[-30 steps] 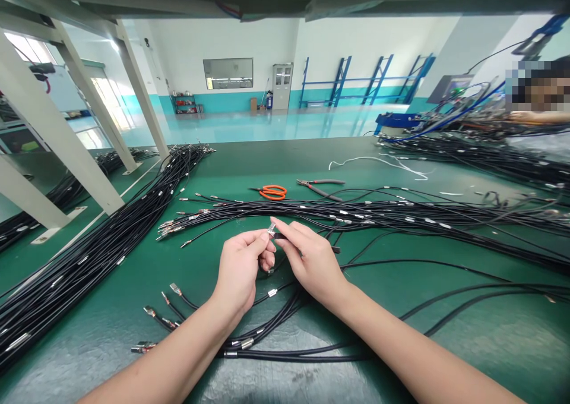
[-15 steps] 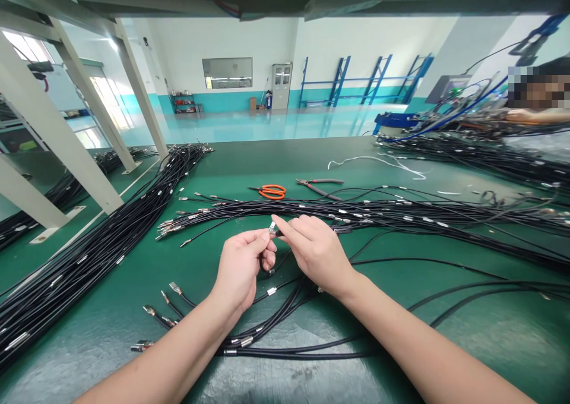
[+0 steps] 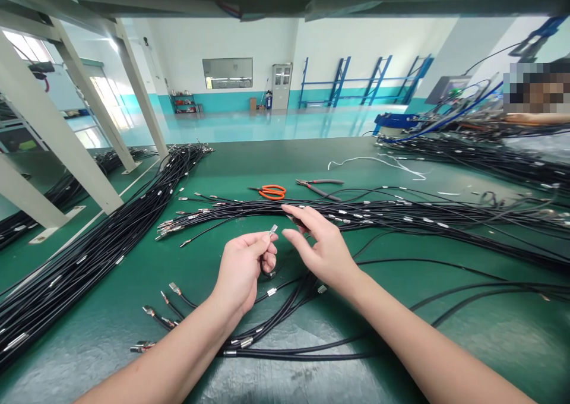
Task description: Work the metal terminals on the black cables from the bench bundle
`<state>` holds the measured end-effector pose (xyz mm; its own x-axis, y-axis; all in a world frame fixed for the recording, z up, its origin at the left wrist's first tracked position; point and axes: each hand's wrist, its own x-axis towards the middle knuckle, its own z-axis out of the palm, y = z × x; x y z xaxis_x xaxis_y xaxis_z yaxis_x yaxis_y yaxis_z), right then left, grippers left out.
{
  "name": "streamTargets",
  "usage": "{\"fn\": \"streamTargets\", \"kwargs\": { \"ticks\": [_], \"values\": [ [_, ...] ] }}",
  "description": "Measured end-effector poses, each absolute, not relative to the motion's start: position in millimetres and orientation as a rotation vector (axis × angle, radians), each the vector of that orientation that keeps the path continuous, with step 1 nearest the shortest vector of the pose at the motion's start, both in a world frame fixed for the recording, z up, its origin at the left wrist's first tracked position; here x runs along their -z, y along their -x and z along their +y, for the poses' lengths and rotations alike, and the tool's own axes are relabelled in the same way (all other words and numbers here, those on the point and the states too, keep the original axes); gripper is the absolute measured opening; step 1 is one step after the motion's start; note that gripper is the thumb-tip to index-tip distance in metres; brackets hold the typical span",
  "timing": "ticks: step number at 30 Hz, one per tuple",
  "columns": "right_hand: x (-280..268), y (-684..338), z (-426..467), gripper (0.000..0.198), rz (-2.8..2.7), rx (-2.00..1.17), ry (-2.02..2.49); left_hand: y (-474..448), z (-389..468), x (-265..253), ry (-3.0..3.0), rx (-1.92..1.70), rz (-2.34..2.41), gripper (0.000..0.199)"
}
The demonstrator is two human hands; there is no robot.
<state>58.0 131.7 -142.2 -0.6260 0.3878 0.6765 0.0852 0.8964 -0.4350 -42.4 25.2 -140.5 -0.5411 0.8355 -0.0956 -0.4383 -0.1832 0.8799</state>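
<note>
My left hand [image 3: 243, 267] pinches the end of a black cable, and a small metal terminal [image 3: 273, 230] pokes out above the thumb and forefinger. A short bend of the cable [image 3: 266, 268] shows below the fingers; the rest of its run is hard to follow. Just to the right, my right hand [image 3: 323, 243] is apart from the terminal, its thumb and fingers spread with nothing visible between them. Several loose black cables [image 3: 285, 315] with metal ends and pale sleeves lie beneath and in front of both hands. Behind the hands runs a bundle of black cables [image 3: 249, 207].
Orange-handled scissors [image 3: 272, 191] and grey-handled cutters [image 3: 320, 185] lie beyond the bundle. A thick cable bundle [image 3: 133, 226] spreads along the left beside metal posts [image 3: 100, 166]. White string [image 3: 378, 160] lies farther back. At far right a person [image 3: 538, 95] is beside more cables.
My right hand has come off the terminal, shifting slightly right, and its fingers have spread. My left hand has stayed almost in place, holding the cable end.
</note>
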Motion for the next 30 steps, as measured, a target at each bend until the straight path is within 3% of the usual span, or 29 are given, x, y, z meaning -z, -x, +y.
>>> {"fn": "streamTargets", "kwargs": {
  "ticks": [7, 14, 19, 25, 30],
  "values": [
    [142.8, -55.3, 121.2, 0.008, -2.259, -0.620, 0.401, 38.0, 23.6, 141.2, -0.687, -1.771, 1.238, 0.018],
    [132.7, -55.6, 119.5, 0.017, -2.224, -0.772, 0.397, 37.6, 23.6, 137.9, -0.827, -1.757, 1.307, 0.015],
    [128.6, -61.1, 127.9, 0.027, -2.219, -0.577, 0.494, 40.8, 27.5, 133.0, -0.746, -1.912, 1.356, 0.009],
    [178.1, -39.3, 158.0, 0.022, -2.456, -0.246, 0.035, 60.0, 24.6, 130.3, -0.714, -2.110, 1.559, 0.002],
    [181.2, -34.8, 142.4, 0.020, -2.733, -0.389, -0.086, 73.4, -6.1, 137.5, -0.757, -1.801, 2.052, 0.027]
  ]
}}
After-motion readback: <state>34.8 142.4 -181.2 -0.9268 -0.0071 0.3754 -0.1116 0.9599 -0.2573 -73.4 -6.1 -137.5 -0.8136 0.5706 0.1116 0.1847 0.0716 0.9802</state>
